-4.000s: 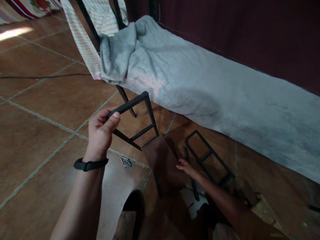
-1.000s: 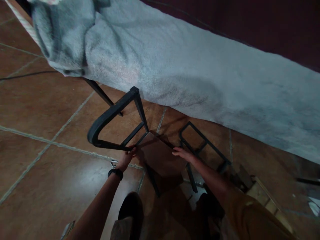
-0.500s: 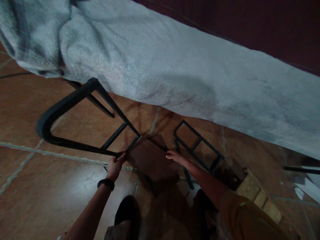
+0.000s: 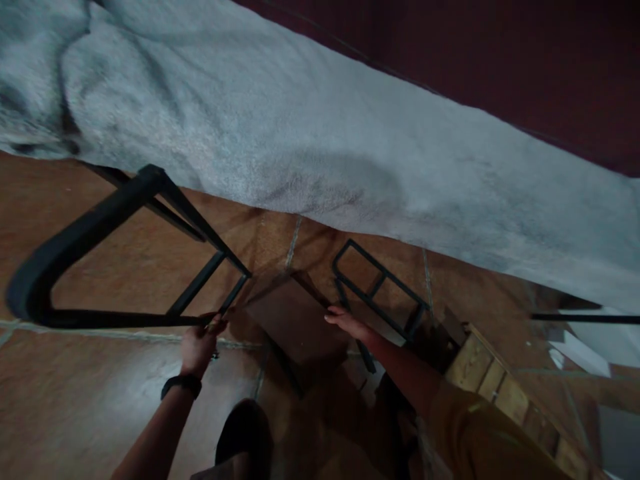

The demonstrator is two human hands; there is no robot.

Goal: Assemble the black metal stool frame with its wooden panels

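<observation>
My left hand, with a dark band on the wrist, is closed round the near corner of a black metal frame. The frame has a rounded far end and two crossbars, and it slants up to the left. A gap of floor separates it from a brown box-like piece with a flat top. My right hand grips the right edge of that brown piece, its fingertips at the rim. What lies under the brown piece is mostly in shadow.
A smaller black frame stands right of the brown piece. A slatted wooden piece and white sheets lie farther right. A pale fluffy blanket hangs along the far side, above the tiled floor.
My left hand has drawn the black frame leftward, away from the brown piece, and a gap has opened between them. My right hand stays at the brown piece's edge. The view has shifted right.
</observation>
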